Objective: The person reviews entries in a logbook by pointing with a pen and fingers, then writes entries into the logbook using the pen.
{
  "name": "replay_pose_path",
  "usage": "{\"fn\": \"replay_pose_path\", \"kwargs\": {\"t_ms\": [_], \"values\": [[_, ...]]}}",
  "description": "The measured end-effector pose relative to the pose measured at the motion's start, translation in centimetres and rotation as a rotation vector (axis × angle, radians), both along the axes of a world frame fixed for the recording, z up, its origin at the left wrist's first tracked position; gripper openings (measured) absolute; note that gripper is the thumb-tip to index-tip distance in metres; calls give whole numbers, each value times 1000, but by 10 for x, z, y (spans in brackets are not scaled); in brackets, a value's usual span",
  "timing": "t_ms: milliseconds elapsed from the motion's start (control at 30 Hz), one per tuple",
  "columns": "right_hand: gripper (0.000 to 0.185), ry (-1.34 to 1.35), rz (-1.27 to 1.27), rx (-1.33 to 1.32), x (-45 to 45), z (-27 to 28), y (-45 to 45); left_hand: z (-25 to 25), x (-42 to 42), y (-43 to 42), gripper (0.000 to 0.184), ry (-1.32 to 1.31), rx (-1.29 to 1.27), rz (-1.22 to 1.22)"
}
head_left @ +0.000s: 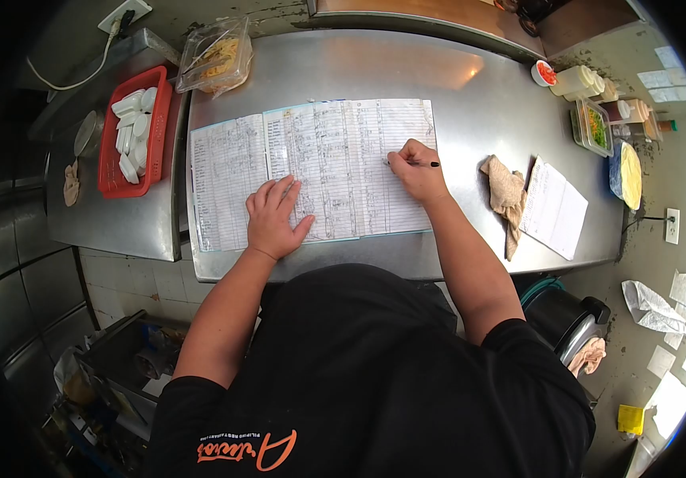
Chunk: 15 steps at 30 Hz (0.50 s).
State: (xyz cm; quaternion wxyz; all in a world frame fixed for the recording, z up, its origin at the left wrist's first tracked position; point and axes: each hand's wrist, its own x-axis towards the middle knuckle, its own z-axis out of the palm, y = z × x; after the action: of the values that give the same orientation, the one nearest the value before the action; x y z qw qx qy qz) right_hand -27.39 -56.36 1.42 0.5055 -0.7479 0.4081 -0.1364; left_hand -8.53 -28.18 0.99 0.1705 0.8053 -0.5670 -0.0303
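Note:
An open ledger [327, 171] with ruled columns and handwriting lies spread on the steel table [343, 68]. My right hand [418, 175] is closed around a dark pen [426, 164], held over the right-hand pages. My left hand [273, 219] rests flat on the ledger near its lower middle, fingers spread and holding nothing. Whether the pen tip touches the paper cannot be made out. To the right of my right forearm lie a crumpled brown cloth [505, 195] and a notepad [554, 209] with writing.
A red basket [163, 131] of white containers stands on the left counter. A clear plastic container [217, 60] sits at the back left. Along the right wall are a small bowl of chopped red food [544, 73], squeeze bottles [577, 82] and a tub of greens [592, 127].

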Motion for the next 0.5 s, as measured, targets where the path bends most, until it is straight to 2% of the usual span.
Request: {"fn": "replay_pose_path", "kwargs": {"t_ms": [500], "values": [[28, 11, 1, -4, 1, 0, 1, 1, 0, 0, 69, 3, -4, -1]]}}
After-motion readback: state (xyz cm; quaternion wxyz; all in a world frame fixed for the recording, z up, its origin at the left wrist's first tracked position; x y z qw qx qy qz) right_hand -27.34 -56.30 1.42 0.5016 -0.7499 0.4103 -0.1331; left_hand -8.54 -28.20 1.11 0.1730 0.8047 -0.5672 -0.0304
